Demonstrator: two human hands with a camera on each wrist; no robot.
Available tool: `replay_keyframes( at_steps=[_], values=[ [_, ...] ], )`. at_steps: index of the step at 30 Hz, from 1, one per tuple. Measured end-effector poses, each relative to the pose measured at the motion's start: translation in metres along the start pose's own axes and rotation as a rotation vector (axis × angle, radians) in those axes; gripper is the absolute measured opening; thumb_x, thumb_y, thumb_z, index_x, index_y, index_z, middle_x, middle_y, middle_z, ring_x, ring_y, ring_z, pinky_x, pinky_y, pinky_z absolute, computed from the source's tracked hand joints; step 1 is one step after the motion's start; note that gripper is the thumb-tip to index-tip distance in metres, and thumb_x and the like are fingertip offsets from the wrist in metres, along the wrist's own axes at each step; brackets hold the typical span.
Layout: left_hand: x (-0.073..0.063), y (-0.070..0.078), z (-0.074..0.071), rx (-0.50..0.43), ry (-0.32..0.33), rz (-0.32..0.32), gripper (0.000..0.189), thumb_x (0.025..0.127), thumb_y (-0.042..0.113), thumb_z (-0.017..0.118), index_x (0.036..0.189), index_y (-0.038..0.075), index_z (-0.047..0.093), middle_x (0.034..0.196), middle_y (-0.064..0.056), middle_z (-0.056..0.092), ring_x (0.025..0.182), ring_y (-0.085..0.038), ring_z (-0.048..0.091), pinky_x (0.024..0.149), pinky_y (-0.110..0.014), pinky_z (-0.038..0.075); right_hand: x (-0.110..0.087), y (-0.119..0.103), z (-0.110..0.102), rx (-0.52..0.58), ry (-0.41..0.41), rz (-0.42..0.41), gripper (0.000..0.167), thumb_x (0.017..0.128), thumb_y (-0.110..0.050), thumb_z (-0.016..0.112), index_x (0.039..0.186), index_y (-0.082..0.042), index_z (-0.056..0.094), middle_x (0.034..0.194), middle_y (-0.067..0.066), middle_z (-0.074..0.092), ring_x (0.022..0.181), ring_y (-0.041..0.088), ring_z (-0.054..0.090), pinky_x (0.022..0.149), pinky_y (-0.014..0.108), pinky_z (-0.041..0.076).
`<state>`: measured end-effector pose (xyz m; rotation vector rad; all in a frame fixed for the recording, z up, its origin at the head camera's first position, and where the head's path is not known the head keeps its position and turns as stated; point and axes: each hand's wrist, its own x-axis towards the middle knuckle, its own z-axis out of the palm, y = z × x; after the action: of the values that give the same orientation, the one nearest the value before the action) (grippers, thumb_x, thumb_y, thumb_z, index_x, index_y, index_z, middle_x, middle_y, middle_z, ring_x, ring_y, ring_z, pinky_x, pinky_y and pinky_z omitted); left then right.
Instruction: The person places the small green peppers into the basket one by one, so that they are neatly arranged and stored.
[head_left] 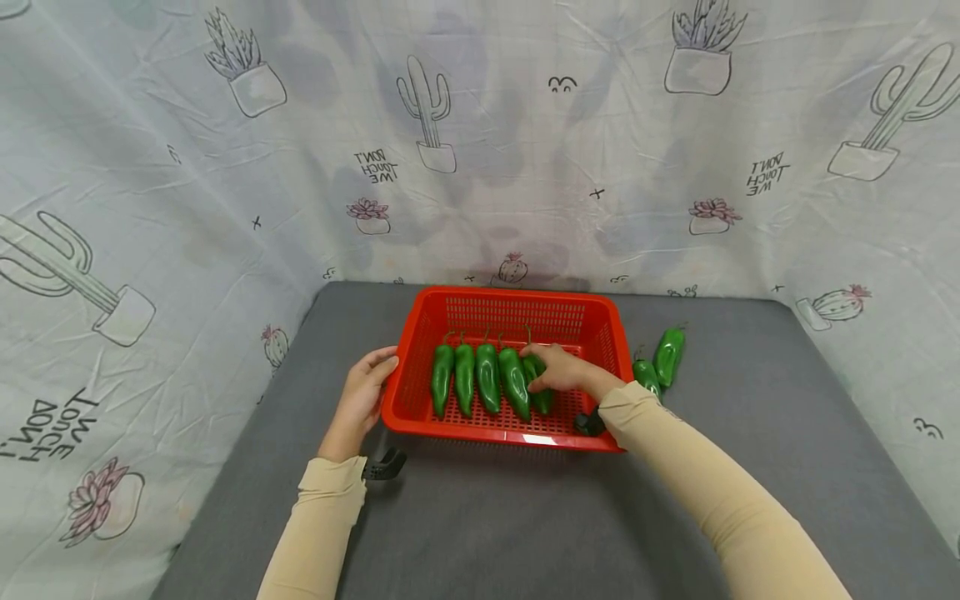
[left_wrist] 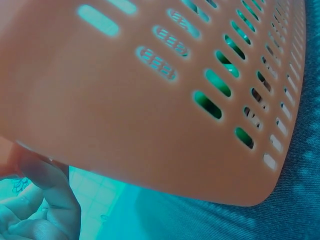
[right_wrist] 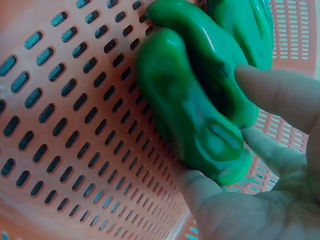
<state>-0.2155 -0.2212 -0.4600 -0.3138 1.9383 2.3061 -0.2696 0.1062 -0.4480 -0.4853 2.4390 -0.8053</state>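
Observation:
A red plastic basket with slotted walls stands on the grey table. My left hand grips its left rim, the thumb over the edge; in the left wrist view, curled fingers show beside the basket wall. Several green peppers lie side by side in the basket, stems towards the back. Reaching in from the right, my right hand holds the rightmost pepper between thumb and fingers. The neighbouring pepper lies right against it, with one fingertip over its side.
Two more green peppers, one farther back and one nearer, lie on the table right of the basket, the nearer partly hidden by my right sleeve. A cactus-print cloth hangs behind the table and along both sides.

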Motion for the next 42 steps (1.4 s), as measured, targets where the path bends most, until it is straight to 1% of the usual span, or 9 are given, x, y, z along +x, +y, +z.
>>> replay_keyframes(
  at_steps=[7, 14, 18, 21, 25, 31, 36, 39, 42],
  values=[
    [-0.001, -0.001, -0.001, 0.000, -0.005, -0.003, 0.036, 0.099, 0.014, 0.050, 0.132, 0.001, 0.045, 0.095, 0.003, 0.062, 0.081, -0.011, 0.064, 0.072, -0.026, 0.056, 0.000, -0.001, 0.001, -0.001, 0.011, -0.006, 0.067, 0.083, -0.017, 0.070, 0.143, -0.013, 0.040, 0.145, 0.023, 0.035, 0.137, 0.041, 0.024, 0.105, 0.058, 0.032],
    [-0.001, -0.002, 0.000, -0.001, -0.002, 0.010, 0.035, 0.099, 0.014, 0.049, 0.131, 0.000, 0.046, 0.094, 0.003, 0.063, 0.080, -0.011, 0.065, 0.070, -0.026, 0.056, 0.000, -0.003, 0.002, 0.035, 0.041, 0.041, 0.073, 0.084, -0.021, 0.069, 0.147, -0.014, 0.033, 0.150, 0.028, 0.018, 0.139, 0.043, 0.018, 0.103, 0.062, 0.032],
    [-0.002, -0.003, -0.001, -0.010, 0.002, 0.011, 0.034, 0.099, 0.012, 0.050, 0.130, 0.000, 0.046, 0.092, 0.004, 0.064, 0.079, -0.010, 0.065, 0.070, -0.025, 0.056, 0.000, -0.003, 0.002, 0.042, 0.073, 0.033, 0.074, 0.085, -0.021, 0.068, 0.148, -0.011, 0.030, 0.150, 0.031, 0.014, 0.139, 0.045, 0.018, 0.103, 0.062, 0.032],
    [-0.002, -0.003, -0.001, -0.007, 0.001, 0.009, 0.035, 0.099, 0.013, 0.049, 0.131, 0.000, 0.046, 0.092, 0.004, 0.064, 0.079, -0.010, 0.065, 0.070, -0.025, 0.056, 0.000, -0.002, 0.001, 0.040, 0.100, 0.016, 0.072, 0.087, -0.020, 0.065, 0.148, -0.008, 0.028, 0.149, 0.031, 0.016, 0.138, 0.046, 0.020, 0.103, 0.061, 0.033],
    [-0.001, -0.002, -0.001, -0.008, 0.000, 0.007, 0.035, 0.099, 0.014, 0.050, 0.131, 0.001, 0.046, 0.093, 0.004, 0.063, 0.079, -0.010, 0.065, 0.070, -0.026, 0.056, 0.000, -0.001, 0.000, 0.025, 0.151, -0.007, 0.069, 0.088, -0.018, 0.063, 0.147, -0.004, 0.029, 0.148, 0.029, 0.022, 0.136, 0.044, 0.027, 0.102, 0.058, 0.035],
    [0.000, -0.003, -0.002, 0.000, -0.009, 0.014, 0.036, 0.099, 0.015, 0.050, 0.131, 0.000, 0.045, 0.095, 0.003, 0.062, 0.080, -0.011, 0.065, 0.070, -0.027, 0.056, 0.001, -0.002, -0.002, 0.001, 0.267, -0.017, 0.067, 0.089, -0.017, 0.063, 0.145, 0.001, 0.030, 0.147, 0.026, 0.030, 0.132, 0.042, 0.035, 0.104, 0.055, 0.035],
    [0.000, -0.002, -0.002, 0.006, -0.004, 0.011, 0.036, 0.099, 0.015, 0.050, 0.131, 0.001, 0.046, 0.096, 0.003, 0.062, 0.080, -0.011, 0.065, 0.070, -0.027, 0.056, 0.000, -0.006, -0.005, 0.068, 0.336, -0.016, 0.066, 0.090, -0.016, 0.062, 0.145, 0.001, 0.029, 0.147, 0.023, 0.033, 0.133, 0.039, 0.036, 0.105, 0.053, 0.036],
    [0.001, -0.001, -0.002, 0.014, -0.004, 0.012, 0.037, 0.099, 0.016, 0.050, 0.132, 0.001, 0.046, 0.095, 0.004, 0.062, 0.079, -0.010, 0.065, 0.070, -0.026, 0.056, -0.004, -0.010, -0.008, 0.121, 0.388, -0.037, 0.063, 0.090, -0.015, 0.061, 0.143, 0.001, 0.031, 0.144, 0.022, 0.038, 0.132, 0.038, 0.038, 0.103, 0.053, 0.037],
    [0.001, -0.001, -0.001, 0.019, -0.008, 0.015, 0.037, 0.099, 0.016, 0.050, 0.132, 0.001, 0.045, 0.095, 0.004, 0.063, 0.079, -0.010, 0.065, 0.070, -0.026, 0.056, -0.007, -0.012, -0.012, 0.147, 0.439, -0.068, 0.060, 0.090, -0.015, 0.062, 0.141, 0.000, 0.035, 0.141, 0.021, 0.043, 0.130, 0.037, 0.041, 0.104, 0.052, 0.037]
  ],
)
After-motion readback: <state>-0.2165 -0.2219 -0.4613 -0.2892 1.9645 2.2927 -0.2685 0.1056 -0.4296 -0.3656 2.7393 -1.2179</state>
